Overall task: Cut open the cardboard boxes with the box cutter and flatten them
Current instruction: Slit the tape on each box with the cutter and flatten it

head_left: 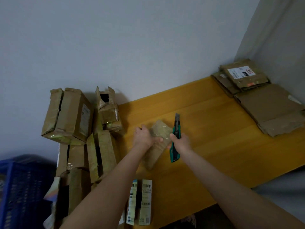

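A small taped cardboard box lies on the yellow wooden table. My left hand grips its left side, thumb across the top. My right hand is closed around a green box cutter, held just right of the box. The blade is extended and points away from me, above the table. The blade is not touching the box.
A pile of several taped boxes crowds the table's left end. Flattened cardboard is stacked at the far right corner by the wall. A labelled box sits at the near edge. A blue crate stands lower left.
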Available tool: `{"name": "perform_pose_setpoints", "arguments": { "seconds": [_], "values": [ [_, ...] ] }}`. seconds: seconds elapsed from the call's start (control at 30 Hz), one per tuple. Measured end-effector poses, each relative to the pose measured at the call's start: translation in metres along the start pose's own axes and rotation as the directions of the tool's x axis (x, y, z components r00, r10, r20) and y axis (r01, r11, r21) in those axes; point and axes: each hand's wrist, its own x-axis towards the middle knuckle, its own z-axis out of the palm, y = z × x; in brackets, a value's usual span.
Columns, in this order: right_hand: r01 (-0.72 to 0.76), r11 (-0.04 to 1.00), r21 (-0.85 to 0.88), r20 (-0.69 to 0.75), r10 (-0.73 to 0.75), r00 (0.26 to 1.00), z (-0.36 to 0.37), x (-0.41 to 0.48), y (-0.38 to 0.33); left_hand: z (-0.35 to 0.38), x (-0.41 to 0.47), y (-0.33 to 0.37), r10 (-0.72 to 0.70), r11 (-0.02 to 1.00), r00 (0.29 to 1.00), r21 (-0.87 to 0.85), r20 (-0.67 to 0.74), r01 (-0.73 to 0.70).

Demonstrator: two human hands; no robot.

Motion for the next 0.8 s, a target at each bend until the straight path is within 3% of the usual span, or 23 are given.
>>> {"name": "perform_pose_setpoints", "arguments": {
  "seconds": [0.07, 0.13, 0.23, 0.47, 0.53, 0.63, 0.8],
  "values": [
    [-0.016, 0.999, -0.038, -0.072, 0.013, 0.997, 0.01, 0.001, 0.006, 0.003, 0.004, -0.013, -0.021, 0.999, 0.998, -0.048, 0.051, 0.023],
    [-0.067, 0.997, -0.034, -0.127, 0.062, 0.99, 0.013, 0.003, 0.014, 0.005, 0.006, -0.024, -0.049, 0.975, 0.989, -0.206, 0.141, 0.078],
    [-0.104, 0.992, 0.067, -0.132, 0.112, 0.985, 0.015, 0.002, 0.02, 0.01, 0.0, -0.034, -0.032, 0.848, 0.971, -0.507, 0.236, 0.152],
    [0.055, 0.984, 0.17, -0.051, -0.047, 0.998, 0.008, 0.001, -0.003, -0.001, -0.021, -0.037, 0.069, 0.516, 0.982, -0.849, 0.177, 0.117],
    [0.081, 0.974, 0.212, 0.0, -0.083, 0.997, 0.003, 0.001, -0.014, -0.011, -0.026, -0.037, 0.098, 0.455, 0.983, -0.886, 0.152, 0.092],
    [0.066, 0.964, 0.256, 0.055, -0.083, 0.995, -0.003, 0.002, -0.023, -0.019, -0.032, -0.036, 0.106, 0.474, 0.989, -0.879, 0.106, 0.043],
    [0.064, 0.971, 0.23, 0.118, -0.093, 0.989, -0.01, 0.001, -0.033, -0.015, -0.039, -0.037, 0.09, 0.471, 0.985, -0.878, 0.145, 0.086]
  ]
}}
